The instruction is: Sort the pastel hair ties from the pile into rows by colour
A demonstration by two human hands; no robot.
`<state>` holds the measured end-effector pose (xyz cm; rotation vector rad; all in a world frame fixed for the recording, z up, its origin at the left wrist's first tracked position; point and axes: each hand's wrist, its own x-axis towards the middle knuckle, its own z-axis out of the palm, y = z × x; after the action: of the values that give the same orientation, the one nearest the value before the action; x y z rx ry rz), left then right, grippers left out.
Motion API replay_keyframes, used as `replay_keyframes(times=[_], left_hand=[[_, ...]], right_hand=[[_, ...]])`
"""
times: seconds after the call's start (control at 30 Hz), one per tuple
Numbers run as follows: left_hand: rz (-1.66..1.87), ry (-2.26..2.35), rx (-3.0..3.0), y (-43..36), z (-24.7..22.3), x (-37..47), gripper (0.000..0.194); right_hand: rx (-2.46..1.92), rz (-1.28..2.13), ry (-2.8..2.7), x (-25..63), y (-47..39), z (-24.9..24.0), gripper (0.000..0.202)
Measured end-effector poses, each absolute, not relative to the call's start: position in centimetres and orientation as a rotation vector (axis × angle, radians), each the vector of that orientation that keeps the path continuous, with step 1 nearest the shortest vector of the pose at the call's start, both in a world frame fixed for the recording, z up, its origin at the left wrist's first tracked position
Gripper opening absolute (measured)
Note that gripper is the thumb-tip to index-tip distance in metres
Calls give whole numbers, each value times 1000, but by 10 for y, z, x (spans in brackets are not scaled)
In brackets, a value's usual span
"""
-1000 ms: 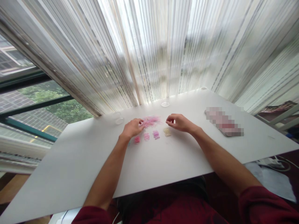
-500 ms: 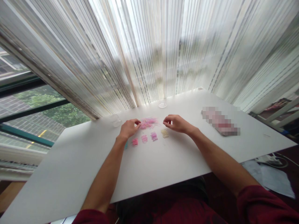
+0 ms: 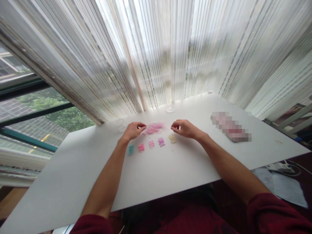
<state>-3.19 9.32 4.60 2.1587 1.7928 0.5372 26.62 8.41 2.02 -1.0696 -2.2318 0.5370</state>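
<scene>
A loose pile of thin pink and purple strands, like small rubber bands (image 3: pixel 155 128), lies on the white table. At its left edge is my left hand (image 3: pixel 134 131), thumb and fingers pinched together; whatever is between the tips is too small to make out. My right hand (image 3: pixel 182 127) hovers just right of the pile, also in a pinch, its contents not visible. Nearer me runs a row of small sorted heaps: teal (image 3: pixel 131 149), hot pink (image 3: pixel 141 148), light pink (image 3: pixel 151 144), purple (image 3: pixel 161 141) and pale yellow (image 3: pixel 172 138), the last close below my right hand.
A clear round lid or dish (image 3: pixel 170 109) sits at the table's back edge. Behind my left hand is a clear plastic container (image 3: pixel 120 124), faint against the white. A blurred-out pinkish flat object (image 3: pixel 230 127) lies on the right. Striped curtains (image 3: pixel 156 65) hang along the back edge.
My left hand has shifted slightly left, and its wrist no longer covers the teal heap. My right hand has barely moved.
</scene>
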Motion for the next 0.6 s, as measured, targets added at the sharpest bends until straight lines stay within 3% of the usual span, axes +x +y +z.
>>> replay_keyframes(times=[0.37,0.6], left_hand=[[1048,1513,1803,47,41,-16,43],[1138,1314,1653,20,31,9,40]], right_hand=[[-826,530,-2118,249,75,18,14],[-635,536,-2080,219,53,17,15]])
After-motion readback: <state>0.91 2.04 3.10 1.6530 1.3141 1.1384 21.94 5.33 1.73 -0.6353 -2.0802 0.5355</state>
